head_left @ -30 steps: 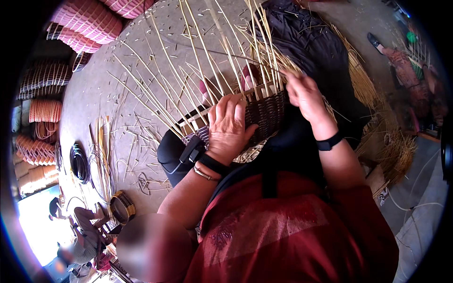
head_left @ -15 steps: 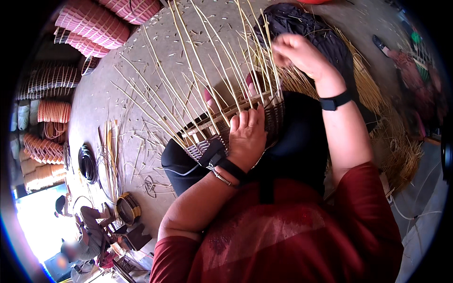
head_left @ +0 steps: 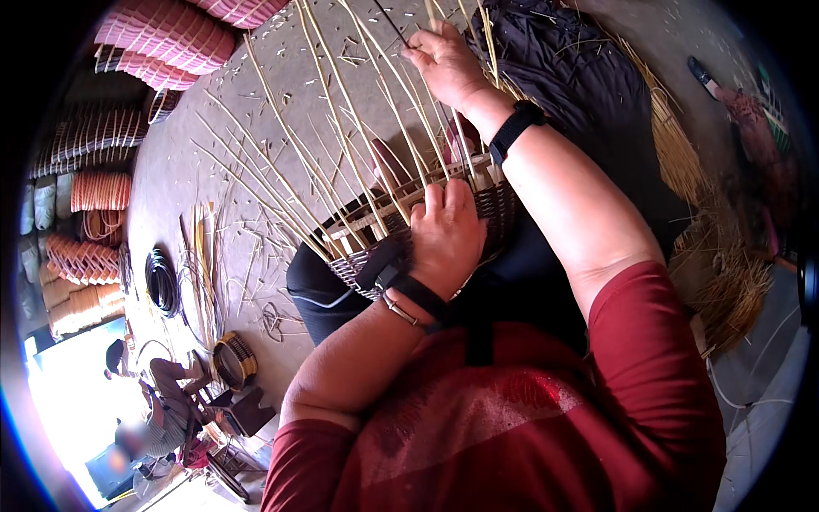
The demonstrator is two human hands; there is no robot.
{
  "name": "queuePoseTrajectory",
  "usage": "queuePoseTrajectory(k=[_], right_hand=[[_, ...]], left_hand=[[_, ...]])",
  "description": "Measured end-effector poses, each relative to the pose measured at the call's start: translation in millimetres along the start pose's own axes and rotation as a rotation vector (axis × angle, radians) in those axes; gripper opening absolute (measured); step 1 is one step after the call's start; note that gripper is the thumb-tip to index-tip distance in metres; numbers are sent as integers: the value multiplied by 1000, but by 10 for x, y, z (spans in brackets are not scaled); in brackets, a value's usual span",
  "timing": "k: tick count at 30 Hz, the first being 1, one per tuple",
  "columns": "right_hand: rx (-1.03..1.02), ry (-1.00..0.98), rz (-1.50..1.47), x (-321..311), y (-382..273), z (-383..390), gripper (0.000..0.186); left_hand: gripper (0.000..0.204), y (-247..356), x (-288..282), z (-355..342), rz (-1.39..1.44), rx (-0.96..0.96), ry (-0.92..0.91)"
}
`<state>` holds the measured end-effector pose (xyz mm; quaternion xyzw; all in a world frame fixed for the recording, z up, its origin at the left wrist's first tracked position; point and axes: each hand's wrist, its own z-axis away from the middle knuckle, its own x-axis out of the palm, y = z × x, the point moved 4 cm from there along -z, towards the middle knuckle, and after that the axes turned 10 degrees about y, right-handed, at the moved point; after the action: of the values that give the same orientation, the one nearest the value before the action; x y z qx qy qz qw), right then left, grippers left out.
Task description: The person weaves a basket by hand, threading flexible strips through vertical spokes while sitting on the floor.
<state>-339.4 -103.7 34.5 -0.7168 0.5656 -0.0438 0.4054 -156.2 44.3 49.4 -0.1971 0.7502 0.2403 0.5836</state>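
Observation:
A half-woven basket [head_left: 350, 268] lies across my lap, its long pale stakes [head_left: 345, 128] fanning up and away from me. My left hand [head_left: 450, 232] grips the near side of its woven wall, fingers curled over the edge between the stakes. Above the far right part, my right hand [head_left: 445, 64] is raised among the stake tops and pinches a thin dark weaving strand [head_left: 391, 23]. Part of that strand is hidden behind the hand and stakes. Inside the basket a pale wooden strip [head_left: 363, 229] shows along the rim.
Stacked pink baskets [head_left: 162, 38] and orange ones [head_left: 101, 191] stand at the left. A black coil [head_left: 160, 282] and a round basket [head_left: 233, 361] sit on the littered floor. Dark cloth [head_left: 563, 94] covers straw-coloured bundles [head_left: 678, 154] at the right. Another person [head_left: 166, 418] sits lower left.
My right hand has swung left and farther from me, drawing a dark strand across the stakes. My left hand stays on the basket wall, its fingers slightly more bent.

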Motion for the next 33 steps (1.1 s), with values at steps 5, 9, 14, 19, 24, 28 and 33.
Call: queuePoseTrajectory(k=[5, 9, 14, 19, 24, 28, 33], right_hand=[[134, -261, 87, -123, -28, 21, 22], [-22, -134, 101, -728, -340, 42, 44], [951, -158, -621, -1607, 237, 704, 40], [1076, 26, -1280, -2086, 7, 817, 27], [784, -437, -1577, -1859, -1312, 458, 25], [418, -819, -1205, -1714, -2284, 518, 32], [823, -668, -1102, -2004, -1398, 661, 23]], left_hand=[[47, -66, 92, 2, 41, 23, 41], [42, -116, 67, 16, 104, 10, 76], [38, -180, 129, -54, 146, 20, 158], [44, -403, 24, -133, 18, -29, 106], [41, -1325, -432, 136, 478, -270, 301], [28, -1812, 79, 602, 1043, -352, 373], [44, -1717, 1, 628, 777, -352, 383]])
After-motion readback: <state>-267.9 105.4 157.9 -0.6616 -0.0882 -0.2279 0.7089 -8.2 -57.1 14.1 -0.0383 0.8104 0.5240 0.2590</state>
